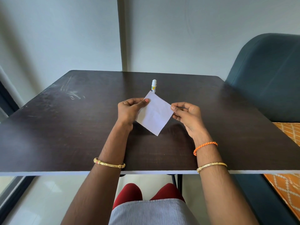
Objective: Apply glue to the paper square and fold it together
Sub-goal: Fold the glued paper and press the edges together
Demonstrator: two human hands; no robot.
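Note:
A white paper square (pixel 155 113) is held up above the dark table (pixel 65 127), turned like a diamond. My left hand (pixel 129 109) pinches its upper left corner between thumb and fingers. My right hand (pixel 186 114) pinches its right corner. Behind the paper, a white glue stick (pixel 154 85) with a yellow and blue label stands upright on the table; its cap is on and its base is hidden by the paper's top corner.
A dark teal chair (pixel 267 78) stands at the table's right side, next to an orange patterned cloth (pixel 289 184). Pale walls rise behind the table. Smudges (pixel 71 91) mark the far left tabletop. My knees show below the front edge.

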